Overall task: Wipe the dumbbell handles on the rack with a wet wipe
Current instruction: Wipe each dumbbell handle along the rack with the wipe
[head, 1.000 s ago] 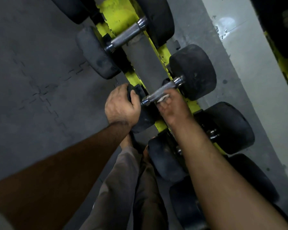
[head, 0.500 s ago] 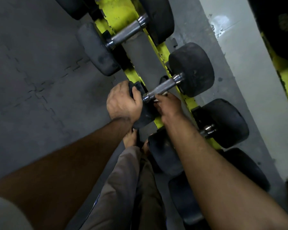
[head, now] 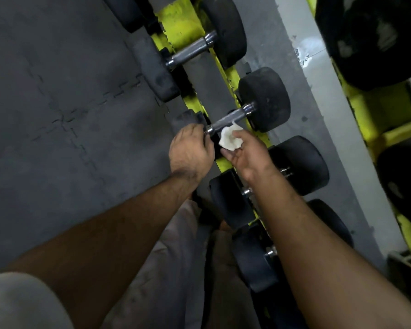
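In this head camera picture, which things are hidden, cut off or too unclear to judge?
- Near end of the gripped dumbbell: covered by the left hand.
- Whether the wet wipe touches the handle: unclear; it sits beside it in the right hand.
- Handles of the nearer dumbbells: mostly behind the right forearm.
- Top dumbbell: cut off by the upper edge.
- Weight markings: too dark to read.

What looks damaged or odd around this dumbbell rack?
The yellow rack rail has dark chips and scuffs in its paint, and the grey wall behind shows a flaked, shiny patch. The dumbbells sit in order; nothing spilled.
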Tool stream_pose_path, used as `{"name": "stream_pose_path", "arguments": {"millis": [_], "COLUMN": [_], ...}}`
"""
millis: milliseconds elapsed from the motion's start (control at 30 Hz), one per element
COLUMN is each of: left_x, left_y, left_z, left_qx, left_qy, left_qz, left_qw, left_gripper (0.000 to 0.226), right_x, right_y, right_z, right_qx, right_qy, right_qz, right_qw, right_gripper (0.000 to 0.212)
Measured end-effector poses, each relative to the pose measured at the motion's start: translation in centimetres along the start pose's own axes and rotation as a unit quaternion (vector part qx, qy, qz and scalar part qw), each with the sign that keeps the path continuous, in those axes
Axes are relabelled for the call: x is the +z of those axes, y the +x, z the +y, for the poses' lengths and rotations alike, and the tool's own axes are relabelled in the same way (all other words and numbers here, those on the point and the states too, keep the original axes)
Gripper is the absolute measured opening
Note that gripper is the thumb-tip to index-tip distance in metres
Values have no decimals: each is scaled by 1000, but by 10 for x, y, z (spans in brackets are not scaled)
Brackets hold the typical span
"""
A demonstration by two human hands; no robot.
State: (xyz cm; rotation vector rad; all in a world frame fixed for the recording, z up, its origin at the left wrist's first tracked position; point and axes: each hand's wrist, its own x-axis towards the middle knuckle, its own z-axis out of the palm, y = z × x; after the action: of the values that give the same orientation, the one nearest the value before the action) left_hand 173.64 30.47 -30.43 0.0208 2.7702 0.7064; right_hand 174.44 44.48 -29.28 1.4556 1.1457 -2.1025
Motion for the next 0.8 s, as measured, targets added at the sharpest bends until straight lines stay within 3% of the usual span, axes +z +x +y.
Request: {"name": "stream_pose_path", "arguments": {"millis": [67, 233, 367, 500, 600, 800], "left_x": [2, 33, 59, 74, 87, 117], "left_y": [-17, -78, -122, -133, -126, -112], "left_z": [3, 1, 6, 24, 30, 24], "left_qx": [20, 94, 29, 11, -12, -28], "left_qy": [3, 49, 22, -16, -34, -15], "left_qz": [-7, -104, -155, -132, -105, -40], "left_qw": [1000, 989, 987, 991, 994, 999], "left_gripper": [29, 39, 44, 36, 33, 41], "right_x": [-15, -72, -115, -133, -140, -151], "right_y": [-7, -22, -36, -36, -28, 3], "right_z": [-1, 12, 21, 32, 41, 59], "right_qx": [-25, -83, -102, -172, -246, -414], "right_qy": [-62, -168, -216, -325, -431, -594], "right_qz": [8, 30, 29, 33, 21, -5], "right_qw": [998, 982, 971, 929, 868, 690], "right_gripper": [9, 26, 31, 27, 27, 36]}}
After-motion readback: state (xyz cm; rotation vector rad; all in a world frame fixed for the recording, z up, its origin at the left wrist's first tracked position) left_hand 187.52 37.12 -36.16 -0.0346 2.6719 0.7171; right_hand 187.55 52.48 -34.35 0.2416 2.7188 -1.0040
